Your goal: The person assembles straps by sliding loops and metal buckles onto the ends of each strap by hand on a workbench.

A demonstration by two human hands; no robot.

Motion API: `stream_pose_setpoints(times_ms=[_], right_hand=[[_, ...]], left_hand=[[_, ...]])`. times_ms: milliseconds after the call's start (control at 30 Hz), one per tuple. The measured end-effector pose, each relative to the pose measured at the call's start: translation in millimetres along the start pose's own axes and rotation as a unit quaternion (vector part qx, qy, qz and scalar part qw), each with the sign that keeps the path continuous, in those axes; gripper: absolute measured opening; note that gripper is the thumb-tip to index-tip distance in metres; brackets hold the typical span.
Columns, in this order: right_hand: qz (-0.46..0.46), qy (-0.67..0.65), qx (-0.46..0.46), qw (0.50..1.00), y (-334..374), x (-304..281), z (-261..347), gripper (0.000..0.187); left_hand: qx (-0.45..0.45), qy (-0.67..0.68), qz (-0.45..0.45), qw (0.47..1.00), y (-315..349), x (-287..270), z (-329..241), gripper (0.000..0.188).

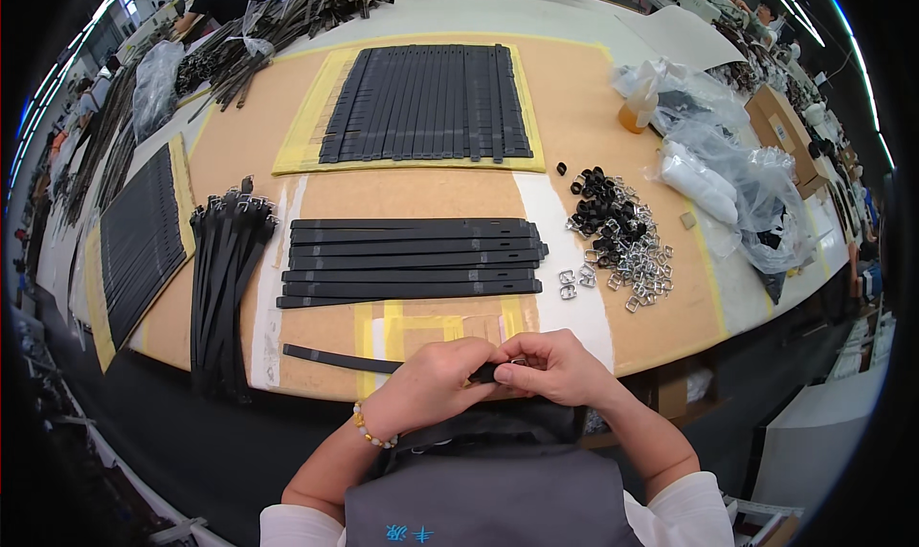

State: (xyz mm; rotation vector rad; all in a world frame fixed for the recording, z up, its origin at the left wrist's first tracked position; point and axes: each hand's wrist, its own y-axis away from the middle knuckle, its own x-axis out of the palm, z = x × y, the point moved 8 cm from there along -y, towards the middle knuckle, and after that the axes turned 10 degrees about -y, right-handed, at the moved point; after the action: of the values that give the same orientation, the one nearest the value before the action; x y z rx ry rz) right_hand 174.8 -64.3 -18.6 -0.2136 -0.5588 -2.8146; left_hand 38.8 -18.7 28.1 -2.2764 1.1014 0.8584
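A black strap point(340, 358) lies along the near table edge, and its right end runs into my hands. My left hand point(442, 379) is closed around that end. Fingertips of my right hand point(550, 367) pinch the same end close by; a small metal buckle seems to show there, mostly hidden by the fingers. Just beyond my hands, several black straps point(412, 260) lie side by side. To the right is a heap of silver buckles point(643, 269) mixed with small black loops point(598, 198). A bundle of straps with buckles point(225, 269) hangs over the table edge at left.
Yellow-edged boards with rows of black straps stand at the back point(431, 102) and left point(144, 231). Clear plastic bags point(713, 164), a bottle of amber liquid point(637, 111) and a cardboard box point(785, 140) sit at right. Strap piles point(287, 25) and other people are farther back.
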Motion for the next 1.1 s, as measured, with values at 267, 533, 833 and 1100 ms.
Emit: stream_pose_setpoints(times_ms=[267, 533, 833, 1100], right_hand=[[-0.027, -0.009, 0.017, 0.999, -1, -5, -3, 0.025], [-0.027, -0.072, 0.069, 0.995, -2, -8, -14, 0.022], [-0.033, -0.059, 0.069, 0.995, -2, -9, -15, 0.021], [-0.037, -0.048, 0.039, 0.997, -2, -6, -12, 0.019]], left_hand=[[-0.033, 0.028, -0.029, 0.999, 0, -1, 12, 0.028], [-0.04, 0.035, -0.018, 0.998, -2, -3, 17, 0.023], [-0.048, 0.054, -0.021, 0.997, -1, -1, 18, 0.024], [-0.044, 0.049, -0.024, 0.998, -1, 0, 16, 0.022]])
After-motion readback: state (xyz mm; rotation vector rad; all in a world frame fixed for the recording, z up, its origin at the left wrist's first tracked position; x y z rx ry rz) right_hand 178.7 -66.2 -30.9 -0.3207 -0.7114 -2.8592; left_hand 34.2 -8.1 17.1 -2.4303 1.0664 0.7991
